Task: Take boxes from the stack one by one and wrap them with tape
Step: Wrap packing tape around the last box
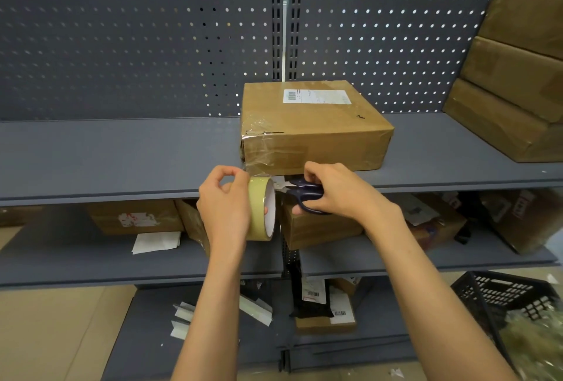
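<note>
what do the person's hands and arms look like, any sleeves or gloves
Both arms are bare from the bottom edge of the view up to the wrists, with no sleeves showing. The left hand and right hand wear no gloves. No watch, bracelet or ring is visible on either, and no markings show.

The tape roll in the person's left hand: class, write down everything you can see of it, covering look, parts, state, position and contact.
The tape roll is a wide ring of yellowish, glossy packing tape wound on a white inner core. It stands on edge, its open face turned toward the scissors. The left hand grips it, fingers curled over the top rim. A clear strip seems to run from its top up to the cardboard box on the shelf. It hangs in front of the shelf edge, resting on nothing.
</note>
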A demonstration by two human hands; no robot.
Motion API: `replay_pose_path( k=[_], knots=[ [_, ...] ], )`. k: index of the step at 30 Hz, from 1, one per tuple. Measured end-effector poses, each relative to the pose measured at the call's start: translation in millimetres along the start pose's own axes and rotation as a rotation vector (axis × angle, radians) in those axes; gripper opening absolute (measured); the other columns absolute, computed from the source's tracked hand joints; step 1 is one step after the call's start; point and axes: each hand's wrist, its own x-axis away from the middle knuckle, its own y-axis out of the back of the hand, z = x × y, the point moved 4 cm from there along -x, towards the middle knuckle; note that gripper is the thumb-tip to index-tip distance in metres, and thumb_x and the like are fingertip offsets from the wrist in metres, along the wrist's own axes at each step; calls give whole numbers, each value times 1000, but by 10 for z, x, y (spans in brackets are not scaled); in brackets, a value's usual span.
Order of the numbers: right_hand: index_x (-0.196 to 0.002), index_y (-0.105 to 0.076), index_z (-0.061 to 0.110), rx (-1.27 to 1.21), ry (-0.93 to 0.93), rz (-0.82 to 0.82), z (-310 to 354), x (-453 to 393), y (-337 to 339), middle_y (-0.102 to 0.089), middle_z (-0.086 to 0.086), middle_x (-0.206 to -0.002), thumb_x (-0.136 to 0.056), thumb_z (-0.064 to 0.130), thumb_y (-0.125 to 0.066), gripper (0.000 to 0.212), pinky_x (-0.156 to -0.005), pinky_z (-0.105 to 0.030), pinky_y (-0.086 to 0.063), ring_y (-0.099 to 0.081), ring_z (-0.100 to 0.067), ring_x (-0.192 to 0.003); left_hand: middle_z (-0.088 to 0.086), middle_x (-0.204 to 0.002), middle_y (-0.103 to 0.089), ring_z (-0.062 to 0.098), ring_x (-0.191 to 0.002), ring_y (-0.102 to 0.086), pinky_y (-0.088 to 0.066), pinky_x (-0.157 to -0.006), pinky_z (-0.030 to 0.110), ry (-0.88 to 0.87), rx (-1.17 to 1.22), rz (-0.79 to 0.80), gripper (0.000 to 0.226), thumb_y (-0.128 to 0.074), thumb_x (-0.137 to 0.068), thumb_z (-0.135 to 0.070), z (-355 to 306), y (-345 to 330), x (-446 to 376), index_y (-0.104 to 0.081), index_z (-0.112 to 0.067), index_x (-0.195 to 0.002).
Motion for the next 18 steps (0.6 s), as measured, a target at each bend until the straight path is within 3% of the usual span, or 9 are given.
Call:
replay_pose_path(
  k=[6,8,10,12,14,18],
  knots=[
    [-96,-52,13,-93,-1,-41,77,-21,55,-62,4,-85,-69,49,-79,53,-61,-26,-47,-58,-13,-75,2,-61,-53,44,-72,-61,-53,-68,53,14,26,7,13,-58,-90,-18,-90,60,40,-62,-24,-79],
    [-95,-54,13,-146,7,-70,125,-7,96,-63,5,-82,-68,49,-80,52,-61,-24,-46,-57,-10,-72,-5,-53,-53,27,-62,-60,-54,-66,51,14,47,14,15,-58,-90,-18,-129,93,54,-62,-25,-78],
    [-92,-56,12,-224,31,-108,192,14,139,-63,5,-79,-67,49,-81,51,-59,-20,-44,-55,-7,-68,-11,-45,-54,7,-45,-56,-50,-56,39,2,78,32,14,-57,-91,-16,-188,128,80,-62,-22,-79],
    [-90,-59,13,-351,45,-157,256,40,190,-64,4,-80,-66,47,-80,47,-59,-18,-44,-55,-6,-67,-15,-42,-52,2,-37,-52,-44,-50,30,-16,107,52,10,-56,-92,-14,-248,150,109,-62,-16,-85],
    [-90,-60,16,-467,26,-266,284,70,273,-64,6,-82,-67,45,-79,41,-60,-15,-47,-57,-4,-71,-14,-40,-50,1,-36,-51,-44,-49,28,-35,116,61,9,-55,-92,-13,-300,155,137,-62,-13,-87],
    [-100,-58,15,-541,-116,-646,99,188,572,-58,14,-84,-83,28,-71,25,-61,-5,-44,-53,4,-73,-10,-39,-49,3,-35,-51,-49,-51,31,-19,140,92,10,-56,-92,-13,-330,71,168,-63,-12,-86]
  ],
)
